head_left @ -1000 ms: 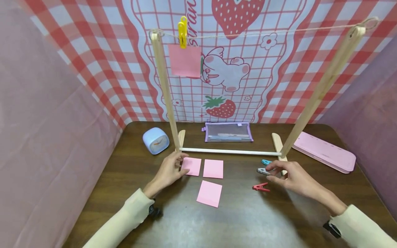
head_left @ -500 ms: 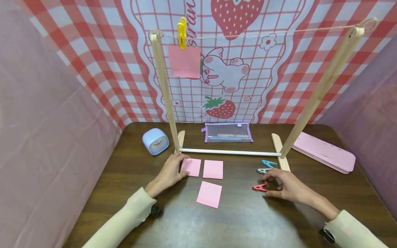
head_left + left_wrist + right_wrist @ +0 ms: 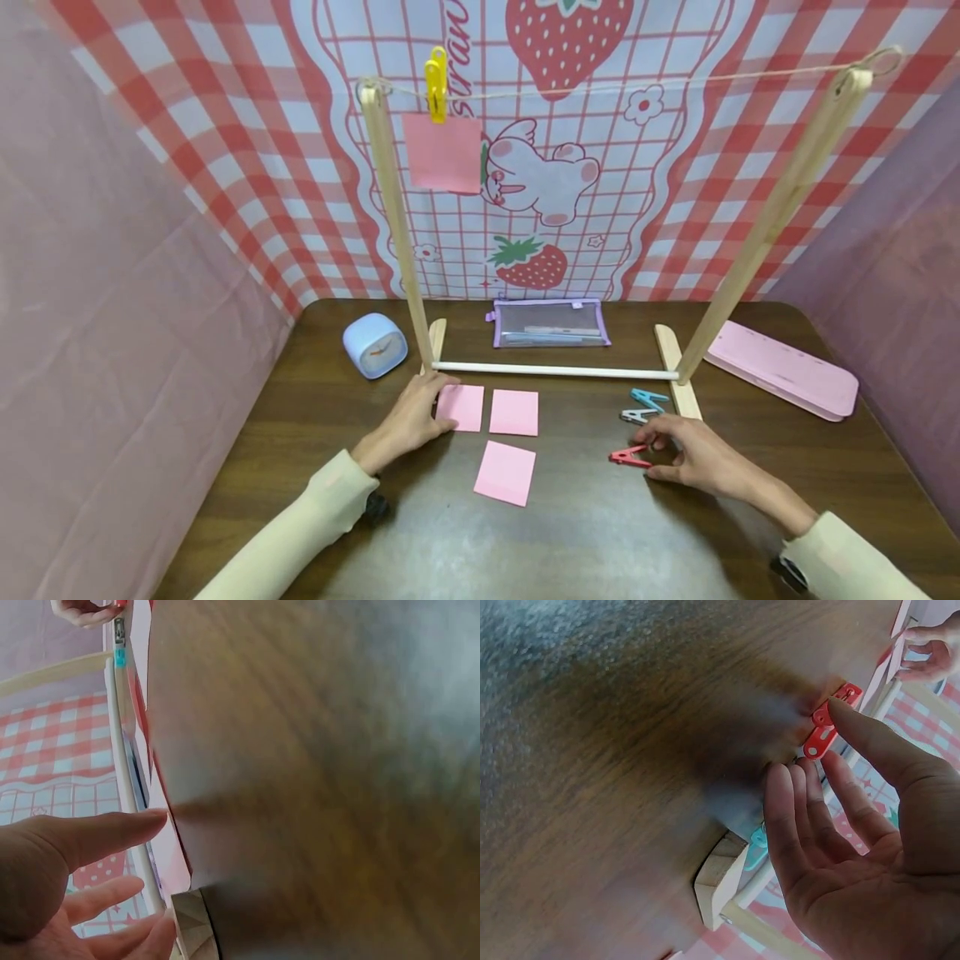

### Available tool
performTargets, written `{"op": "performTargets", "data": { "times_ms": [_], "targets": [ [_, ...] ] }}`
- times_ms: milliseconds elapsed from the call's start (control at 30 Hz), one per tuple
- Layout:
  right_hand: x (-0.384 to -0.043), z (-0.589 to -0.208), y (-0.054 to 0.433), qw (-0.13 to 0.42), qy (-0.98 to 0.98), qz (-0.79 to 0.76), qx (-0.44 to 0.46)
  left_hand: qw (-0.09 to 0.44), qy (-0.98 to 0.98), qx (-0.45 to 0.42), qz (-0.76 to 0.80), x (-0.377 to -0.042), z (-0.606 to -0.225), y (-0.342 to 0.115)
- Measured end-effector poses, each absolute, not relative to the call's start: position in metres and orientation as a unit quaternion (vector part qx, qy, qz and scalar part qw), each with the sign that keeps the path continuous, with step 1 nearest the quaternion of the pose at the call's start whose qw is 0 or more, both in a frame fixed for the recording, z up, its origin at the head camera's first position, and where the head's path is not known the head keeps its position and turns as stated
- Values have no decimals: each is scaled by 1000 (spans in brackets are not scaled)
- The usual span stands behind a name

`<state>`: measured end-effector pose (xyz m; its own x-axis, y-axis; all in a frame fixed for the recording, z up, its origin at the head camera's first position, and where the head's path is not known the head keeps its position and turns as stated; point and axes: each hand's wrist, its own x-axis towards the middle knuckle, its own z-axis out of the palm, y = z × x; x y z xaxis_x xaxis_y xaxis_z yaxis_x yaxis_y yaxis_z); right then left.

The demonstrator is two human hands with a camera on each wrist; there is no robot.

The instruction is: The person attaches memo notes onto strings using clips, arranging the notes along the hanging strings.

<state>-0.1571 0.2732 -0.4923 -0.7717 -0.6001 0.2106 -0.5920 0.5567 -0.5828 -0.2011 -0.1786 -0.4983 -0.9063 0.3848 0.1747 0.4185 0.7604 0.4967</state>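
**Left hand (image 3: 408,419) by a pink note (image 3: 465,408), right hand (image 3: 699,454) at a red clip (image 3: 620,457)**

From where I stand, pale sleeves (image 3: 296,518) come first, low over the dark wooden table (image 3: 487,550). Just beyond lies a slightly turned note (image 3: 506,473), flat and by itself. The red clip is to its right on the tabletop, between the right hand's thumb and bent fingers; they stand apart, and I can't tell whether they squeeze it. The left hand's fingers are spread, thumb and fingertips at the left edge of the pink note, which lies flat. Just right of that is the middle note (image 3: 514,412). Behind the red clip, a grey clip (image 3: 630,414) and a blue clip (image 3: 640,394) lie close together near the right post (image 3: 776,225).

A white bar (image 3: 555,369) runs low from that to the left post (image 3: 397,225). Farther back I see a pale blue clock (image 3: 375,346), a purple-edged pouch (image 3: 551,323) and, at right, a pink case (image 3: 780,368). Up high, a string (image 3: 712,78) joins the post tops, and a yellow clip (image 3: 437,83) holds a hanging note (image 3: 444,156). A checked cloth (image 3: 315,208) backs it all.
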Motion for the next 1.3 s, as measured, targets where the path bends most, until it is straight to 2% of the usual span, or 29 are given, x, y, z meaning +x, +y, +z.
{"op": "performTargets", "data": {
  "times_ms": [300,500,933,1300],
  "targets": [
    [-159,-495,273,-1,881,-316,-353,11,-940,-218,-263,-206,-495,-178],
    [-158,-495,271,-15,887,-297,-354,17,-941,-218,-257,-208,-495,-177],
    [-155,-485,268,51,893,-332,-298,20,-937,-209,-281,-203,-494,-175],
    [-155,-476,262,33,894,-327,-306,52,-905,-232,-352,-205,-499,-179]
  ]
}}
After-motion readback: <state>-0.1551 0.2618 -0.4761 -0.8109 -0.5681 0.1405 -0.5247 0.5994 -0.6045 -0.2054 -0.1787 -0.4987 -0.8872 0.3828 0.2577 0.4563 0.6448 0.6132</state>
